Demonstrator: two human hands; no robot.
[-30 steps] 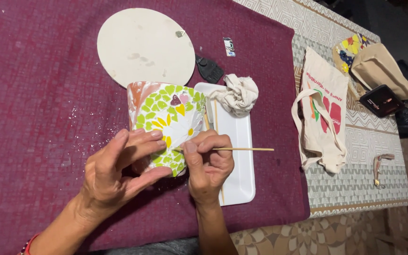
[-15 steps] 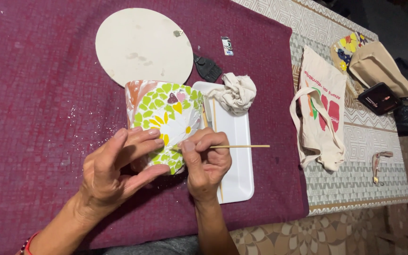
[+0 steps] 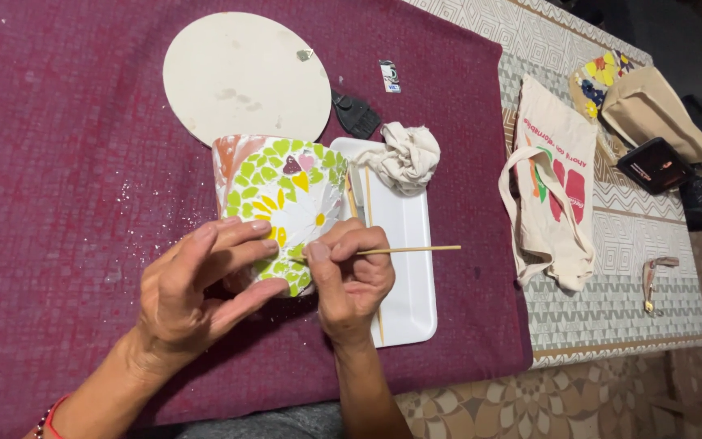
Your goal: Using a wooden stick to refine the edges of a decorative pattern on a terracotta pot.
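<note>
A mosaic-covered pot (image 3: 286,191) lies on its side on a maroon cloth (image 3: 58,162), tiled with green leaves, yellow and white flower pieces and small hearts. My left hand (image 3: 197,289) cups its near side with the fingers spread over the tiles. My right hand (image 3: 349,272) pinches a thin wooden stick (image 3: 416,249), whose tip rests against the tiles near the lower edge of the pot.
A white rectangular tray (image 3: 406,244) lies right of the pot with a crumpled cloth (image 3: 404,156) and more sticks on it. A round pale board (image 3: 245,73) and a dark scraper (image 3: 357,114) lie behind. Cloth bags (image 3: 550,179) and a small dark box (image 3: 653,165) sit at the right.
The stick's tip has shifted slightly along the pot's tiles; both hands keep their hold in nearly the same place.
</note>
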